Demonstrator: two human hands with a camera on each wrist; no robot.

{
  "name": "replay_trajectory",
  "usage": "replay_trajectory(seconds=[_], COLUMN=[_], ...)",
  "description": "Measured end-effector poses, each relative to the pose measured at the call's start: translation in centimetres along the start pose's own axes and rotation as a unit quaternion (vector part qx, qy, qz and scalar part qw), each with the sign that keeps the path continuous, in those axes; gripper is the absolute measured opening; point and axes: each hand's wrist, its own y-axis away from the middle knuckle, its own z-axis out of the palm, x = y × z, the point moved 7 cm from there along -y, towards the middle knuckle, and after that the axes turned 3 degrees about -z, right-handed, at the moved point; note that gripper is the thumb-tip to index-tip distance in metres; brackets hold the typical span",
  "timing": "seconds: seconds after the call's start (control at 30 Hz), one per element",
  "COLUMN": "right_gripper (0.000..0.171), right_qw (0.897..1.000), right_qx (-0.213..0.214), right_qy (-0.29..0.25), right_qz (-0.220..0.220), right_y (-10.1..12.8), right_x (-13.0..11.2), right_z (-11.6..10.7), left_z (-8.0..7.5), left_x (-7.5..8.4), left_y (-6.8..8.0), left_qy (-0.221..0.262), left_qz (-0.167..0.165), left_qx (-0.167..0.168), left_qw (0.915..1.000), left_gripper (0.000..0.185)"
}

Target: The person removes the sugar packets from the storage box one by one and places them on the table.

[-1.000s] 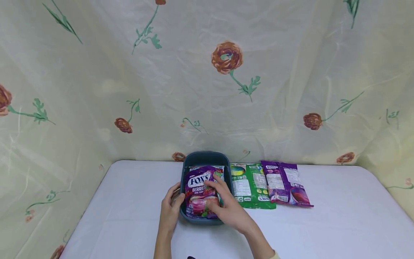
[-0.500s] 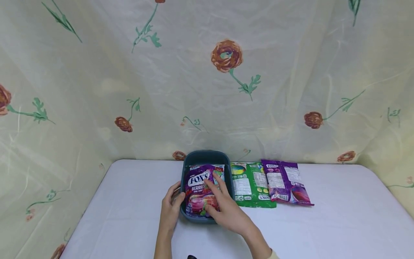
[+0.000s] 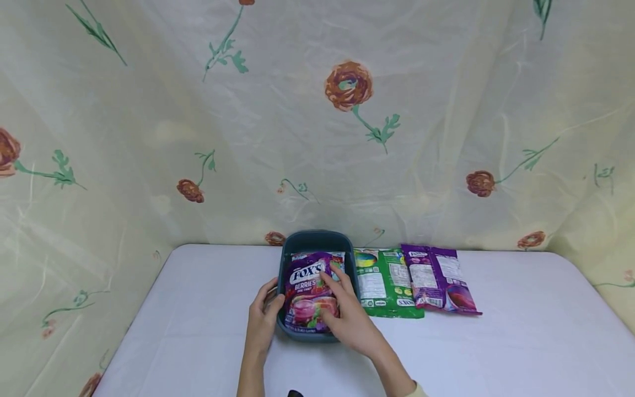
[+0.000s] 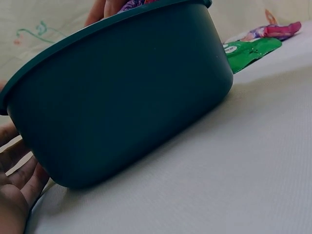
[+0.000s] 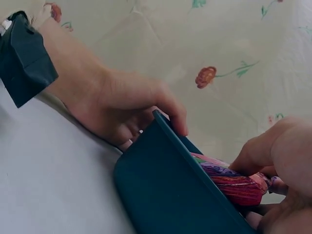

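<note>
A dark teal plastic bin [image 3: 317,239] stands on the white-covered table. At its left side my left hand [image 3: 261,320] grips the rim; in the right wrist view the thumb of the left hand [image 5: 131,100] hooks over the edge, and the fingers lie along the outer wall. Inside the bin is a purple Fox's Berries candy bag [image 3: 303,288], face up. My right hand [image 3: 356,325] holds this bag by its right side, thumb near the lower part and fingers spread higher. Another candy bag [image 3: 339,258] lies partly hidden beneath it.
Right of the bin lies a green candy bag [image 3: 374,284], back side up. A purple candy bag [image 3: 439,278] overlaps its right edge. Behind the table hangs a flowered curtain [image 3: 407,182]. A small dark object [image 3: 295,393] shows at the bottom edge.
The Berries bag first tilts slightly left, then shifts a little right and turns more squarely in the bin, with my right hand on it. The left hand has stayed at the rim.
</note>
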Motion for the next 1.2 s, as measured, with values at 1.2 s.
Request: replay_trajectory(seconds=[1.2], right_gripper=[0.061], right_qw=[0.983], right_qx=[0.075], right_qy=[-0.163], right_qz=[0.044], right_y=[0.1], right_x=[1.3], right_z=[-2.3], left_z=[0.1], left_x=[0.3], left_y=[0.1], left_qy=[-0.004], left_qz=[0.000], left_qx=[0.002], left_qw=[1.0000], left_gripper=[0.041])
